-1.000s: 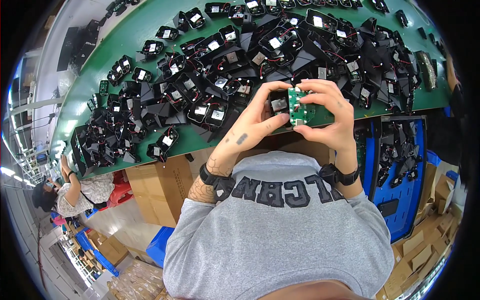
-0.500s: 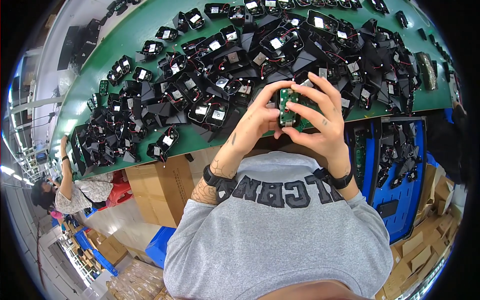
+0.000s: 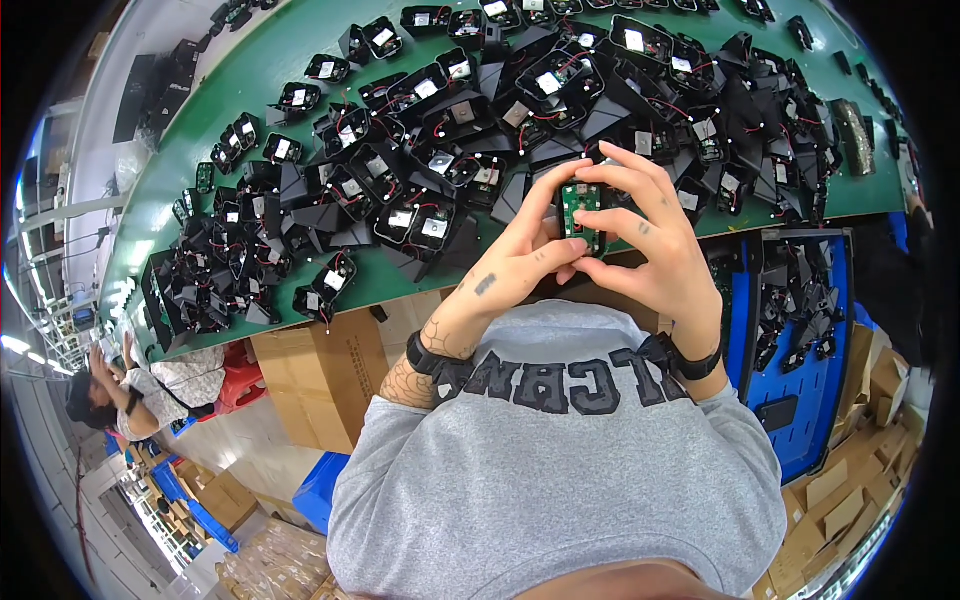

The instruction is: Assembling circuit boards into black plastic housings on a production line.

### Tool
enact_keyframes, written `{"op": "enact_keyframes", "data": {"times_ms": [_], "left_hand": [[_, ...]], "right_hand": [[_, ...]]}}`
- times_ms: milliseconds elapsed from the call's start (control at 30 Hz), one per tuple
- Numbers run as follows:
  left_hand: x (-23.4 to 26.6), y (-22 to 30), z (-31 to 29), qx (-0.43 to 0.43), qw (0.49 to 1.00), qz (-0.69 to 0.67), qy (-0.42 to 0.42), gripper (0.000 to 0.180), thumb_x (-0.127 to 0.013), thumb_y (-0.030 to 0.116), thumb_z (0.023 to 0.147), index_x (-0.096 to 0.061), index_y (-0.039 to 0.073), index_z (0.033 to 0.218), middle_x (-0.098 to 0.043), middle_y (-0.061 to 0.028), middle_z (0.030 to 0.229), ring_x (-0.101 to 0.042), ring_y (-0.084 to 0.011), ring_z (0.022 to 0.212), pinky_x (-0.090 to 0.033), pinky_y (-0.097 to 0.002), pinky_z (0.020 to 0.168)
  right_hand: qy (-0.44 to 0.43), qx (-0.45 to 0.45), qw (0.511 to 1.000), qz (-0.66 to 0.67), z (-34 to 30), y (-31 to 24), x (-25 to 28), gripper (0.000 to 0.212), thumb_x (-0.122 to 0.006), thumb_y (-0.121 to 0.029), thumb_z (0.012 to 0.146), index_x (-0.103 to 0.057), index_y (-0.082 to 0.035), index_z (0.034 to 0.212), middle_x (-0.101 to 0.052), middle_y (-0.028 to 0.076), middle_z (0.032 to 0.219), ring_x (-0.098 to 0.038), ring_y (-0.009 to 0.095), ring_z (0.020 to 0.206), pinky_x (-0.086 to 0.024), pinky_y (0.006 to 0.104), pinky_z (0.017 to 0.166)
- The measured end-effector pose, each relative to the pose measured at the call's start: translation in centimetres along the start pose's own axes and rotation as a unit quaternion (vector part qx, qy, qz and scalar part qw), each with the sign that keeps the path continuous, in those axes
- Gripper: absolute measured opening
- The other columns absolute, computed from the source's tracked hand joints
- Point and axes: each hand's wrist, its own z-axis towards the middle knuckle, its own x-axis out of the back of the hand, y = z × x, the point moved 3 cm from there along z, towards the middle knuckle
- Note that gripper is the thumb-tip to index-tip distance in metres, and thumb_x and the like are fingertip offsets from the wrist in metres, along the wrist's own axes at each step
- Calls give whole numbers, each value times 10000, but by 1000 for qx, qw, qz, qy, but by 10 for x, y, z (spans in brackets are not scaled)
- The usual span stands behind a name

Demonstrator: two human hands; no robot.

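Observation:
Both my hands hold a small green circuit board (image 3: 570, 215), which appears to sit in a black casing, above the front edge of the green table. My left hand (image 3: 515, 265) grips it from the left, its thumb across the board's lower end and a finger at the top. From the right, my right hand (image 3: 655, 240) curls round it, thumb at the bottom and fingertips on its face and upper end. What my fingers touch beneath the board is hidden. Behind lie heaped open black casings (image 3: 480, 175) with boards, white labels and red wires.
The green table (image 3: 225, 110) curves away left and right. Right of me stands a blue crate (image 3: 790, 420) with more black parts. A cardboard box (image 3: 310, 385) and a blue bin (image 3: 318, 490) are at my left. Another person (image 3: 150, 395) works at the far left.
My left thumb has moved across the lower end of the board. My right hand has shifted slightly right and down. The other person's arms have drawn back from the table.

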Motion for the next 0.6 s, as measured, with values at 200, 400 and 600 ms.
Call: {"op": "enact_keyframes", "data": {"times_ms": [200, 400, 600], "left_hand": [[-4, 3, -1, -27, 999, -17, -9, 671, -480, -20, 888, -207, 154, 1476, -560, -87, 1118, -472, -73, 728, -416, -219, 643], [-5, 5, -1, -88, 986, 140, 36, 571, -469, -43, 886, -317, 129, 1410, -486, -25, 1155, -496, -79, 851, -437, -242, 760], [-6, 10, -2, -75, 971, 223, 42, 508, -482, -1, 915, -354, 151, 1382, -533, -54, 1051, -527, -94, 771, -447, -247, 703]], "right_hand": [[47, -93, 986, 127, -7, 14, -5, 366, -771, -57, 658, -637, -50, 998, -540, 128, 1272, -449, 322, 1279, -404, 412, 1009], [151, -238, 849, 448, -20, 25, -40, 455, -636, 4, 832, -479, -22, 1258, -548, 84, 1221, -560, 157, 1065, -443, 304, 926], [71, -279, 814, 505, -14, 26, -41, 456, -629, -2, 845, -516, 2, 1287, -589, 62, 1129, -566, 117, 1002, -452, 257, 877]]}}
